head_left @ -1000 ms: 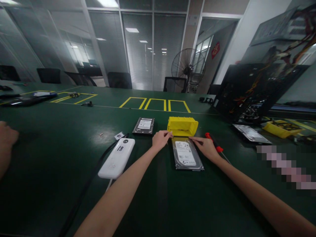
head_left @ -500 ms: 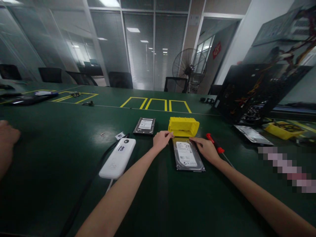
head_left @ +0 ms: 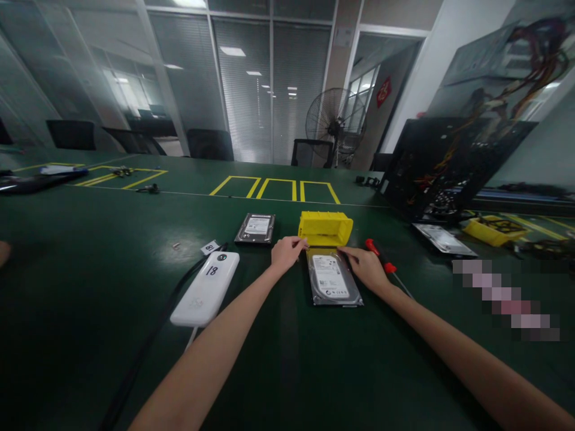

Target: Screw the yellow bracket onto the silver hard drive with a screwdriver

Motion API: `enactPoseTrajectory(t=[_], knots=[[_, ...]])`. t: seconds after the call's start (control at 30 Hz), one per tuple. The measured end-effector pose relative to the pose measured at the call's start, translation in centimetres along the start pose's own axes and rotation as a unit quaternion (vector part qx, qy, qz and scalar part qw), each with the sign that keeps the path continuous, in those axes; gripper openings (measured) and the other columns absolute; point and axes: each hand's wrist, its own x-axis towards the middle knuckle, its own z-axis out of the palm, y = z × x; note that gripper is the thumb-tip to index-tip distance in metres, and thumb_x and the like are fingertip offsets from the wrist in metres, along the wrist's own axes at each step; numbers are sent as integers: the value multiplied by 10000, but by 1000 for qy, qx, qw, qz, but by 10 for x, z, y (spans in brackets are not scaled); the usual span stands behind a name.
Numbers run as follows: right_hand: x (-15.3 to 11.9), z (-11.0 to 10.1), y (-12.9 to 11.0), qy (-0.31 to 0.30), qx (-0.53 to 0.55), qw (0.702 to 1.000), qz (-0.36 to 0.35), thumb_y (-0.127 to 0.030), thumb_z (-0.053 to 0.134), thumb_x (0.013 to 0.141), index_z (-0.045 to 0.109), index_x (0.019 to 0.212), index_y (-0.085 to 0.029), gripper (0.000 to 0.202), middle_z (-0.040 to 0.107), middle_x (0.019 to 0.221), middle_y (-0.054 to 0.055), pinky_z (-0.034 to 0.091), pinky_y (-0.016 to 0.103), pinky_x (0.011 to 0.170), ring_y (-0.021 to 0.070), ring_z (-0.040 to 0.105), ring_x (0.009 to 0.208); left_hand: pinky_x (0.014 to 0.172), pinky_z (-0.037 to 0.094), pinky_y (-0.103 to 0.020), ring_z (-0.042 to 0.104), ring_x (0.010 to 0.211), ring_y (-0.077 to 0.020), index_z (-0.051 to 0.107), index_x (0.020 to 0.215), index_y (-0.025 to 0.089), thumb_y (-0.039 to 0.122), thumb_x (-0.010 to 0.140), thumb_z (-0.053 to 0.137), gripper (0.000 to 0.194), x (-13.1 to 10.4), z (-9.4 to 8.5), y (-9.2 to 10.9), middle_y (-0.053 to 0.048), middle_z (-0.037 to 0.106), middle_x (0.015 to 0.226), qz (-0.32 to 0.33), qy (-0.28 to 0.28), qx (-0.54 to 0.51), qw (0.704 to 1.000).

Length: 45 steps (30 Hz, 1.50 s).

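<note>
A silver hard drive [head_left: 335, 278] lay flat on the green surface [head_left: 291, 371], its white label facing up and its far end against or just in front of a yellow plastic bin [head_left: 326, 227] whose open side faced the person. The left hand [head_left: 286, 253] was at the drive's far left corner, by the bin's lower edge, thumb and forefinger brought close together. The right hand [head_left: 366, 266] reached to the far right corner, its fingers extended and bunched. Whether either hand's fingers gripped the drive or the bin, or merely touched there, could not be told.

Just beside the right hand lay a red-handled screwdriver [head_left: 380, 256], its shaft pointing back toward the person. Beyond the left hand was a darker hard drive [head_left: 256, 228], label up. Nearer, on the left, lay a white power bank [head_left: 206, 290] marked 18, with a black cable [head_left: 150, 341] alongside. Farther right were another hard drive [head_left: 442, 239], a second yellow bin [head_left: 494, 232] and an opened computer case [head_left: 444, 161]. Yellow tape outlines [head_left: 294, 190] marked the surface's far part.
</note>
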Motion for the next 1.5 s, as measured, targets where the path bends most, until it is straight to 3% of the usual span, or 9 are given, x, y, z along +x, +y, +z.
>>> enactPoseTrajectory(t=[0.5, 0.7, 1.5], knots=[[0, -3, -1, 17, -6, 1000, -14, -145, 404, 862, 681, 1106, -196, 373, 675, 1153, 29, 486, 370, 966, 201, 637, 1066, 591, 449, -199, 629, 567, -101, 730, 893, 257, 450, 899, 448, 341, 0, 1, 1, 32, 734, 910, 3, 12, 16, 1000], [1, -1, 2, 20, 11, 1000, -12, -159, 405, 866, 679, 1109, -184, 367, 682, 1142, 24, 485, 359, 964, 196, 636, 1065, 567, 440, -202, 590, 492, -85, 720, 902, 254, 448, 903, 443, 338, 0, 1, -1, 39, 733, 922, 1, 7, 9, 1000], [0, -1, 0, 32, -19, 999, 3, -149, 409, 856, 678, 1116, -200, 378, 681, 1141, 28, 494, 390, 955, 214, 634, 1063, 578, 439, -203, 589, 505, -92, 722, 906, 252, 449, 907, 428, 355, 1, 0, 1, 28, 733, 921, 1, 4, 22, 1000]])
